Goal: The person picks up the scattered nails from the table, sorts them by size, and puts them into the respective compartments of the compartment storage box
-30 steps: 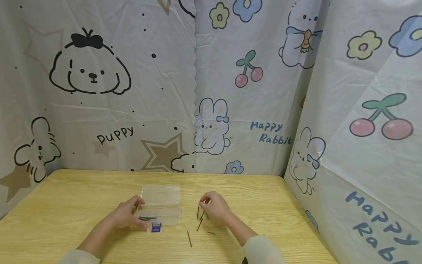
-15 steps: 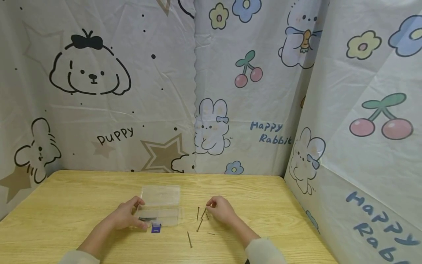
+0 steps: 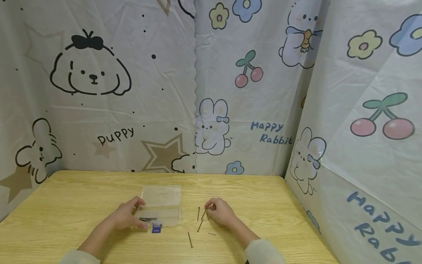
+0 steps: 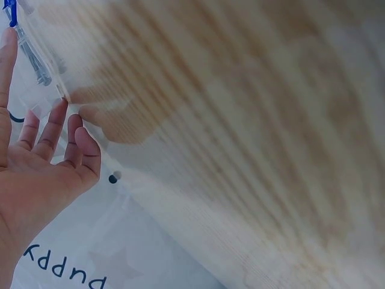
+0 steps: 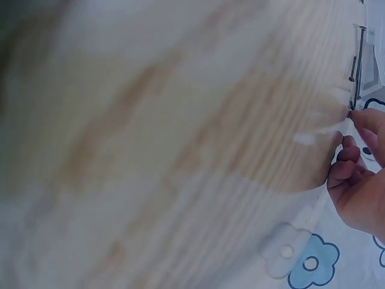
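A clear plastic box (image 3: 169, 216) lies with its lid (image 3: 161, 195) folded back, several dark nails (image 3: 147, 219) in its left part. My left hand (image 3: 124, 215) holds the box's left end, thumb by the front corner and fingers at the rear edge. A blue clasp (image 3: 156, 229) hangs on the front side. To the right, my right hand (image 3: 220, 211) pinches the end of a nail (image 3: 203, 214) between thumb and forefinger; its other fingers are curled in, as the right wrist view shows. Beside it lie loose nails, among them an upright-pointing one (image 3: 198, 213) and another (image 3: 200, 226).
Nearer the front, a nail (image 3: 190, 239) and a short thin piece (image 3: 211, 234) lie on the wooden table (image 3: 263, 205). A printed cloth (image 3: 158, 110) hangs behind the table, and another cloth side (image 3: 379, 165) closes off the right.
My right hand has shifted a little to the right and lower, coming to the end of a nail. My left hand and the box have stayed in place.
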The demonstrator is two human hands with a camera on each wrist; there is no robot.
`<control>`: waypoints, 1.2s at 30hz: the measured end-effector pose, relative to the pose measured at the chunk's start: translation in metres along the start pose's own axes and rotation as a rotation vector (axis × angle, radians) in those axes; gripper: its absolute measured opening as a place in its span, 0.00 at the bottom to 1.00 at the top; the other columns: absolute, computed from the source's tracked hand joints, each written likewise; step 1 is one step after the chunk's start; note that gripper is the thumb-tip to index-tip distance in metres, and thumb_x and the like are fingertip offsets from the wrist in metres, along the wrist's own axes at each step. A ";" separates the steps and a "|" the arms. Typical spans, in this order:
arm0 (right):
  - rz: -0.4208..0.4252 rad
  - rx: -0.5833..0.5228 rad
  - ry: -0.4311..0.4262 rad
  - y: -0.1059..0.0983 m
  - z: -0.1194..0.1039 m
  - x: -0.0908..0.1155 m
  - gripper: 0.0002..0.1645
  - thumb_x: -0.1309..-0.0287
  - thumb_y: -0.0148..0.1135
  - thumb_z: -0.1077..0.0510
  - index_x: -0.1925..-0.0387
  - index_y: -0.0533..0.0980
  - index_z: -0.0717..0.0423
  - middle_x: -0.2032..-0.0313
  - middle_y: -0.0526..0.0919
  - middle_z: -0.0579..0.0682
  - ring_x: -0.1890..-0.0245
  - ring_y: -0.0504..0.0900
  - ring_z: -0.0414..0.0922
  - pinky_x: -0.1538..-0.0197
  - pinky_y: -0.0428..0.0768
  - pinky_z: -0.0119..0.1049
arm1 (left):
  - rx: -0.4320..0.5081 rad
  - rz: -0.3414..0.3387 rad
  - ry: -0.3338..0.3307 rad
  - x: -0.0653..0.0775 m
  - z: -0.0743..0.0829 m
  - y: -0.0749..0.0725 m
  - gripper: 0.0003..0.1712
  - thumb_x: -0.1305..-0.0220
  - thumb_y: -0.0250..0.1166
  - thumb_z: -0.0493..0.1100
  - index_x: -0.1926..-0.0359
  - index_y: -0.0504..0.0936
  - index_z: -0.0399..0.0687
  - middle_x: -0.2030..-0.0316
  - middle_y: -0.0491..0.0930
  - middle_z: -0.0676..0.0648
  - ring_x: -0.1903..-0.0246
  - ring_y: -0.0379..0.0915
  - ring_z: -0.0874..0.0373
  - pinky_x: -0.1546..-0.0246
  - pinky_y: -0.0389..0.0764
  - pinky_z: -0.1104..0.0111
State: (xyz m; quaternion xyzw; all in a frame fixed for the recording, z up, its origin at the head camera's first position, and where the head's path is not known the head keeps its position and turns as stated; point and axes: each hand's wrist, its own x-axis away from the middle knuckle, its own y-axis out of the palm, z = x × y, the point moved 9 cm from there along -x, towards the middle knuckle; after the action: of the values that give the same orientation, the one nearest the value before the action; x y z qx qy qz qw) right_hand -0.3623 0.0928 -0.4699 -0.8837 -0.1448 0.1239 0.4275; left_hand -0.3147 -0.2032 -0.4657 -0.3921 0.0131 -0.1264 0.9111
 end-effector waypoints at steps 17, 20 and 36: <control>-0.059 0.138 -0.064 -0.004 -0.001 0.001 0.04 0.45 0.63 0.57 0.69 0.81 0.52 0.75 0.70 0.44 0.75 0.66 0.36 0.71 0.66 0.28 | -0.022 0.007 0.011 0.001 0.003 -0.001 0.47 0.66 0.79 0.54 0.46 0.66 0.40 0.46 0.69 0.32 0.46 0.64 0.30 0.49 0.69 0.42; -0.074 0.146 -0.074 -0.004 -0.002 0.001 0.03 0.46 0.64 0.57 0.69 0.81 0.51 0.75 0.70 0.43 0.75 0.66 0.36 0.71 0.66 0.28 | -0.018 0.007 0.012 0.001 0.003 -0.001 0.47 0.67 0.79 0.53 0.47 0.66 0.40 0.46 0.69 0.32 0.46 0.64 0.30 0.48 0.69 0.42; -0.119 0.147 -0.103 -0.007 -0.005 0.006 0.04 0.44 0.62 0.57 0.73 0.81 0.50 0.76 0.69 0.41 0.75 0.64 0.34 0.71 0.65 0.27 | -0.028 0.004 0.010 0.003 0.007 -0.002 0.46 0.65 0.78 0.53 0.47 0.66 0.39 0.46 0.70 0.30 0.46 0.64 0.29 0.48 0.69 0.41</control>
State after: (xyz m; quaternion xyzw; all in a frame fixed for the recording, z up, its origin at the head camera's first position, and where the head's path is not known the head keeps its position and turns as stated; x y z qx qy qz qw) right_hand -0.3558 0.0957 -0.4619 -0.8322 -0.2093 0.1539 0.4898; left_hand -0.3117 -0.2001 -0.4591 -0.4039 0.0203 -0.1267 0.9057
